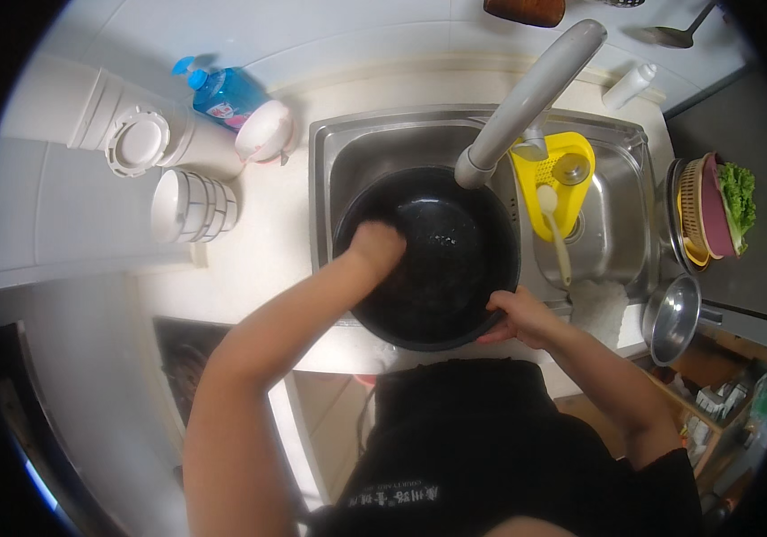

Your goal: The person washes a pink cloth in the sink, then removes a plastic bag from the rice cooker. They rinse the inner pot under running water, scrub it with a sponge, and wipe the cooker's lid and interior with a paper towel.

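Note:
A large black pot (450, 288) sits over the left basin of a stainless steel sink (390, 142), its front rim past the sink's near edge. Inside it is my left hand (378, 243), blurred, near the left wall; its fingers are hidden against the dark interior, so I cannot tell whether it holds anything. My right hand (521, 317) grips the pot's near right rim, thumb on top and fingers beneath. Small bright glints show on the pot's bottom. The grey faucet (531, 101) reaches over the pot's far edge.
In the right basin are a yellow strainer (575, 151) and a pale-handled brush (559, 241). A cloth (598, 305) lies in front, beside a metal bowl (673, 319). Stacked bowls (185, 205) and a blue soap bottle (225, 94) stand left. Baskets with lettuce (738, 201) stand right.

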Motion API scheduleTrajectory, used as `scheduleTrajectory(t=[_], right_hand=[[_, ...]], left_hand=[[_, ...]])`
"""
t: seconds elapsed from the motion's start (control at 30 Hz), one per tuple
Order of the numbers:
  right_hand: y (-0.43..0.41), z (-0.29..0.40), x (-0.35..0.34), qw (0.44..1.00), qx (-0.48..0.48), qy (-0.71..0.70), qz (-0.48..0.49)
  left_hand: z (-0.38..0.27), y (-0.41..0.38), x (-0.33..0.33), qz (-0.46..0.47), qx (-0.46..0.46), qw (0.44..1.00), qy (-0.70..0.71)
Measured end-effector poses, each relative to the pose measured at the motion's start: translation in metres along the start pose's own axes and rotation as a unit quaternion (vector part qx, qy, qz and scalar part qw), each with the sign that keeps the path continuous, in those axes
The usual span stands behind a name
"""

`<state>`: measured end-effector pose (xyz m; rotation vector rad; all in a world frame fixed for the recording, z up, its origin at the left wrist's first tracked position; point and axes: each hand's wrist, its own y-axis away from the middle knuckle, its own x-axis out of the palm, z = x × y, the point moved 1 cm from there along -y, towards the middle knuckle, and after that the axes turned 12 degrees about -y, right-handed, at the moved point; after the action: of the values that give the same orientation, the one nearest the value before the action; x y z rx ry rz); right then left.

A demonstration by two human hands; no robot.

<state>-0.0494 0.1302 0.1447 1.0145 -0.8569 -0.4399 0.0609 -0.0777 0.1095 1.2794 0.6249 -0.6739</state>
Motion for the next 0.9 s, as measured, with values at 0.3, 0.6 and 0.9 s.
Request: scheduleTrajectory(t=[0.3, 0.6, 0.9], right_hand=[[0.000, 0.000, 0.002, 0.996, 0.067, 0.003, 0.054], [-0.037, -0.020, -0.004, 0.959, 0.156, -0.180, 0.155], [-0.075, -0.045, -0.008, 0.908, 0.229, -0.278, 0.216]], left_hand=[[-0.037, 0.015, -0.035, -0.149, 0.117, 0.923, 0.334], [0.023, 0.102, -0.087, -0.070, 0.197, 0.964, 0.163], [0.022, 0.052, -0.134, -0.090, 0.273, 0.957, 0.036]])
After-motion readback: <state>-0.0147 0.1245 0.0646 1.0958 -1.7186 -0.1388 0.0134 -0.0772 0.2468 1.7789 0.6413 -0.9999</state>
